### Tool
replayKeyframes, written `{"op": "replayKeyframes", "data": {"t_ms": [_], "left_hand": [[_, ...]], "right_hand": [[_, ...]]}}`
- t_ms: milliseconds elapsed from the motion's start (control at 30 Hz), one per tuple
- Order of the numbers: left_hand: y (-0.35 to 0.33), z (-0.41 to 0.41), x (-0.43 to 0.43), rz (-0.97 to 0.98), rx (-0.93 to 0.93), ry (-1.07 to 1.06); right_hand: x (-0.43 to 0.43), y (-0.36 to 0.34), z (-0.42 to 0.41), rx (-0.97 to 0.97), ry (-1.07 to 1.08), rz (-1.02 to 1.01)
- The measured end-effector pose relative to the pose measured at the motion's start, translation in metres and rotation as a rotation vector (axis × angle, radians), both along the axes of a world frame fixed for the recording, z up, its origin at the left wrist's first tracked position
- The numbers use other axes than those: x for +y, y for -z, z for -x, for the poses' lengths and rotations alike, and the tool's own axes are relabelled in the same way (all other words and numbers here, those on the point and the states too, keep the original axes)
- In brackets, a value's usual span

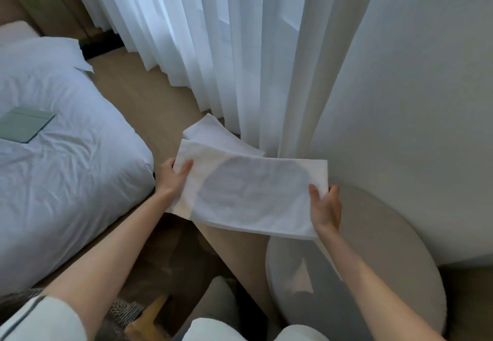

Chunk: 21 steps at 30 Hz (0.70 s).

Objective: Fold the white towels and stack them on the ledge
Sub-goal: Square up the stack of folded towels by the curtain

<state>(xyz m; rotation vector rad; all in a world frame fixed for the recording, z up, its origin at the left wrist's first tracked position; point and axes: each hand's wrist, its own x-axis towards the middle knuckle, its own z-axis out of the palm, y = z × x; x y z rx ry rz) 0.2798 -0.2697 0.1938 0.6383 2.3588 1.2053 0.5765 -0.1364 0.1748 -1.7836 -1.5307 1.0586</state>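
Left grip (173, 178) is clamped on the left short edge of a folded towel (253, 194), thumb on top. Right grip (326, 207) pinches the right short edge the same way. The towel is stretched flat between them, above the ledge (149, 100) and not yet set down.

A second towel (213, 135), already folded, lies on the ledge along its curtain (213, 47) side edge, just beyond the held one. Whether the two touch cannot be told.

Assessment: one towel is placed. The held towel appears folded and awaits stacking on the first. No further unfolded towels are in view, so the remaining count is undetermined. The bed (66, 167) borders the ledge's other edge.
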Motion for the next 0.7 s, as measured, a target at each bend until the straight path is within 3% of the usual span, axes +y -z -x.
{"op": "replayKeyframes", "data": {"t_ms": [233,500,700], "left_hand": [[0.020,0.103,0.065,0.003,-0.068,0.079],[0.053,0.257,0.170,0.074,-0.222,0.273],[0.085,0.314,0.248,0.100,-0.223,0.367]], "right_hand": [[0.034,0.041,0.094,0.059,0.090,0.099],[0.069,0.075,0.226,0.151,0.374,0.200],[0.105,0.094,0.285,0.129,0.546,0.143]]}}
